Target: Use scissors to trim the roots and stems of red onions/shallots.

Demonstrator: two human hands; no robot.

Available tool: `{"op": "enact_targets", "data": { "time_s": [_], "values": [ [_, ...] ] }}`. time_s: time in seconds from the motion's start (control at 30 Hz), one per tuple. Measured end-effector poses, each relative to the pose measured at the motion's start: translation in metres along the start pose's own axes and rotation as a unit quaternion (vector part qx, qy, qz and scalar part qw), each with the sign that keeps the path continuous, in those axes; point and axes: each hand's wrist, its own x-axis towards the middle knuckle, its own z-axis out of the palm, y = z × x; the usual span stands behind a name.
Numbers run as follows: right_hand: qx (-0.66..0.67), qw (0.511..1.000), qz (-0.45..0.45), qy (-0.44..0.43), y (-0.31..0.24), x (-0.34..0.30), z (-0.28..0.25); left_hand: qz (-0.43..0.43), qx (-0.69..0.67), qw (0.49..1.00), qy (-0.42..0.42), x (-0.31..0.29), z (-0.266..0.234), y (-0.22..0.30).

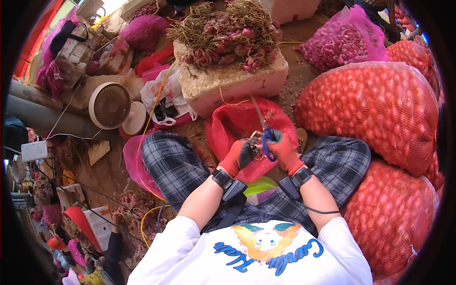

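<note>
My right hand (pixel 284 149), in a red glove, is closed round the blue handles of scissors (pixel 269 144). Their long metal blades point away toward the foam block. Close beside it, my left hand (pixel 240 156), in a red and black glove, pinches what looks like a shallot (pixel 258 141), partly hidden by the fingers. Both hands are over an open red mesh bag (pixel 223 121) between my knees. Beyond the bag, a heap of shallots with dry stalks (pixel 228 35) lies on a worn foam block (pixel 237 85).
Big red mesh sacks full of bulbs (pixel 370 111) crowd my right side, with a pink sack (pixel 346 40) behind. On the left stand a round fan (pixel 110 105) and a white plastic bag (pixel 164 95). A yellow cord (pixel 154 109) runs past my left knee. Other people sit at far left.
</note>
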Motion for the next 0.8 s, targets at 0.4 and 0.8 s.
{"op": "enact_targets", "data": {
  "time_s": [0.4,0.8],
  "values": [
    [0.471,0.871,0.125,0.056,-0.016,0.008,-0.017,-0.050,-0.368,0.923,0.096,0.006,-0.008,0.003],
    [0.365,0.911,0.169,-0.091,-0.019,0.000,-0.025,-0.145,-0.736,0.657,0.072,0.004,-0.023,0.000]
  ]
}}
